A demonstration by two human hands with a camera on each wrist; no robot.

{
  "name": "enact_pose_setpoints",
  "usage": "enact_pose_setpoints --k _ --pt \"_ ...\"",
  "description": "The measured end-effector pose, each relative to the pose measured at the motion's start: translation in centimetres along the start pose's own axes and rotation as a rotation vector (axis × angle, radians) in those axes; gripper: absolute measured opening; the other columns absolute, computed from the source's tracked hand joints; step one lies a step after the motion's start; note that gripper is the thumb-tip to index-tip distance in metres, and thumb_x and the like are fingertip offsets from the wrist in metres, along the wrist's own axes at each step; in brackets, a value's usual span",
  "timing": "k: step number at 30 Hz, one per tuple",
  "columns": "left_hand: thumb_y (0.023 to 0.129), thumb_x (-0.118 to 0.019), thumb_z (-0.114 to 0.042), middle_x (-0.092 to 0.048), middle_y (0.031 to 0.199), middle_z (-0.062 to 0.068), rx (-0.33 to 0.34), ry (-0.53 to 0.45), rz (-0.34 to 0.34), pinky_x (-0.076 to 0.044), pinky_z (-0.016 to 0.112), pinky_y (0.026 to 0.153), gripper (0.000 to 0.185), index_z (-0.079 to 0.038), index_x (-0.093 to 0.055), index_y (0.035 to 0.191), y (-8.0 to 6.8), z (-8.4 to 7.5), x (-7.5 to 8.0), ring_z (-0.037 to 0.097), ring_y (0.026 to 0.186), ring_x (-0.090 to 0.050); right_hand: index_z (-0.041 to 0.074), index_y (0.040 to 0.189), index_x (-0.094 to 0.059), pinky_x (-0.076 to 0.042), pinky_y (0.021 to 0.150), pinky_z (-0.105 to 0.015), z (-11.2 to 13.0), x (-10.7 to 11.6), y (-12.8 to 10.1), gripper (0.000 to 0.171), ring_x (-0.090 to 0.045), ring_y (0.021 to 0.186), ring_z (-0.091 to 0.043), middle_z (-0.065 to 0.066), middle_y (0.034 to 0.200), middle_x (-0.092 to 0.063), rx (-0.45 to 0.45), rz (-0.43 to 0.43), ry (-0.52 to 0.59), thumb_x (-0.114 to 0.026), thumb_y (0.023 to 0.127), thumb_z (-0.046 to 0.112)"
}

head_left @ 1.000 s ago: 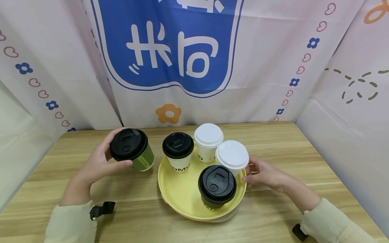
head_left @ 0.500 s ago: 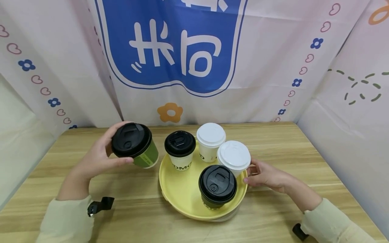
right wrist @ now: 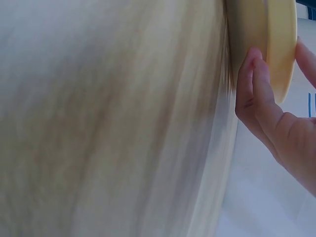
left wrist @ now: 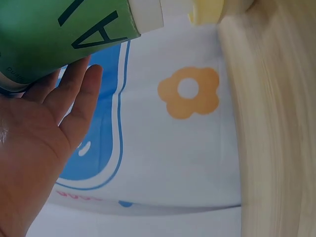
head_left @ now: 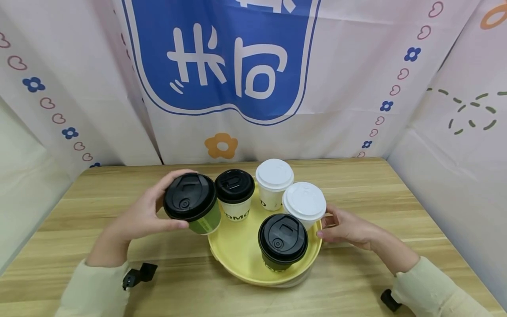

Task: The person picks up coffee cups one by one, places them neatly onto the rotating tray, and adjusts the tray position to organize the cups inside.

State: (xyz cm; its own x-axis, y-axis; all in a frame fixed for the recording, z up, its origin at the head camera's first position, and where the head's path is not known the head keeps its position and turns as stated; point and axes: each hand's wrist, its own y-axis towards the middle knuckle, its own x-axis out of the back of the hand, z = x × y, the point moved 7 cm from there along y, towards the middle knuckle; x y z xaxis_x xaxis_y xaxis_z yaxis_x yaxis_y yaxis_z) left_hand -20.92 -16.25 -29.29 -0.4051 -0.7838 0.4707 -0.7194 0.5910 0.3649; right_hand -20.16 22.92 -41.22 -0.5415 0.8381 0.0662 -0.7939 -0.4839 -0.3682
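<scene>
My left hand [head_left: 136, 218] grips a green paper coffee cup [head_left: 191, 198] with a black lid, tilted, overlapping the left rim of a round yellow tray [head_left: 231, 253]. In the left wrist view the cup's green side [left wrist: 74, 37] bears dark lettering, with fingers behind it. My right hand [head_left: 350, 229] pinches the tray's right rim; the right wrist view has fingers under the yellow edge [right wrist: 281, 49] and the thumb over it. On the tray stand a white cup with a black lid [head_left: 235, 187], two white-lidded cups [head_left: 274, 175] and a dark cup with a black lid [head_left: 283, 237].
The wooden table [head_left: 170, 281] reaches back to a white curtain [head_left: 340, 88] printed with a blue emblem and flowers. A paler base [head_left: 295, 281] shows beneath the tray. White cloth [head_left: 455, 176] borders the right side.
My left hand has carried the green cup rightward and nearer to me, from over the table to the tray's left rim. The right hand stays at the rim.
</scene>
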Motion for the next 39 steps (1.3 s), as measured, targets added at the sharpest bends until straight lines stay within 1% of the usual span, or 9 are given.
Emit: enact_pose_setpoints --k 4,10,12,17,24,27,33,39 --pt "0.068 -0.081 0.009 -0.051 0.144 -0.001 -0.004 0.001 0.031 -0.049 0.021 0.099 0.097 -0.009 -0.036 0.151 0.2 -0.1 -0.8 0.009 0.127 -0.054 -0.008 0.139 -0.028 -0.058 0.08 -0.03 0.1 0.0 0.1 0.07 -0.062 0.087 -0.013 -0.005 0.096 -0.054 -0.001 0.003 0.002 -0.073 0.088 0.008" --pt "0.068 -0.083 0.005 -0.051 0.145 0.002 -0.025 -0.004 0.075 -0.049 0.023 0.1 0.097 -0.01 -0.035 0.151 0.4 0.1 -2.1 0.01 0.129 -0.053 -0.008 0.142 -0.025 -0.058 0.081 -0.03 0.1 0.0 0.1 0.074 -0.062 0.089 -0.013 -0.006 0.1 -0.055 0.0 0.004 0.004 -0.073 0.088 0.008" --pt "0.068 -0.084 0.003 -0.051 0.146 0.002 -0.015 -0.003 0.085 -0.048 0.023 0.101 0.097 -0.012 -0.036 0.151 0.4 0.2 -2.5 0.009 0.13 -0.052 -0.008 0.143 -0.024 -0.058 0.081 -0.03 0.1 0.0 0.1 0.075 -0.062 0.089 -0.013 -0.006 0.1 -0.055 0.001 0.004 0.005 -0.073 0.089 0.009" --pt "0.067 -0.085 0.0 -0.051 0.146 0.005 -0.019 -0.019 0.097 -0.047 0.024 0.103 0.098 -0.015 -0.037 0.151 0.4 0.1 -3.3 0.011 0.132 -0.051 -0.008 0.144 -0.023 -0.058 0.08 -0.03 0.0 0.0 0.2 0.076 -0.062 0.089 -0.013 -0.006 0.1 -0.055 0.006 0.006 0.004 -0.073 0.089 0.009" --pt "0.068 -0.085 -0.001 -0.051 0.146 0.008 -0.079 -0.054 0.129 -0.044 0.024 0.108 0.098 -0.013 -0.035 0.152 0.8 -0.4 -4.5 0.014 0.134 -0.05 -0.007 0.149 -0.019 -0.058 0.082 -0.03 -0.2 0.0 0.1 0.081 -0.062 0.091 -0.014 -0.007 0.103 -0.055 0.011 0.01 0.009 -0.072 0.09 0.008" --pt "0.069 -0.085 -0.003 -0.05 0.147 0.009 -0.092 -0.065 0.15 -0.042 0.026 0.11 0.098 -0.012 -0.035 0.152 0.9 -0.5 -5.1 0.016 0.136 -0.05 -0.006 0.151 -0.015 -0.058 0.083 -0.03 -0.3 -0.1 0.1 0.085 -0.062 0.093 -0.015 -0.008 0.105 -0.056 0.012 0.011 0.013 -0.072 0.09 0.008" --pt "0.071 -0.086 -0.006 -0.05 0.148 0.007 -0.068 -0.083 0.184 -0.041 0.029 0.111 0.098 -0.013 -0.034 0.153 1.0 -0.3 -6.1 0.017 0.136 -0.05 -0.005 0.152 -0.014 -0.058 0.083 -0.029 -0.3 -0.1 0.0 0.086 -0.062 0.094 -0.014 -0.008 0.105 -0.055 0.011 0.011 0.018 -0.072 0.09 0.009" --pt "0.072 -0.087 -0.01 -0.052 0.147 0.003 -0.022 -0.091 0.205 -0.042 0.03 0.111 0.097 -0.016 -0.034 0.153 1.0 0.3 -7.0 0.017 0.135 -0.05 -0.007 0.15 -0.016 -0.058 0.082 -0.028 -0.2 -0.2 -0.1 0.083 -0.062 0.092 -0.013 -0.007 0.103 -0.054 0.008 0.016 0.014 -0.072 0.09 0.009"
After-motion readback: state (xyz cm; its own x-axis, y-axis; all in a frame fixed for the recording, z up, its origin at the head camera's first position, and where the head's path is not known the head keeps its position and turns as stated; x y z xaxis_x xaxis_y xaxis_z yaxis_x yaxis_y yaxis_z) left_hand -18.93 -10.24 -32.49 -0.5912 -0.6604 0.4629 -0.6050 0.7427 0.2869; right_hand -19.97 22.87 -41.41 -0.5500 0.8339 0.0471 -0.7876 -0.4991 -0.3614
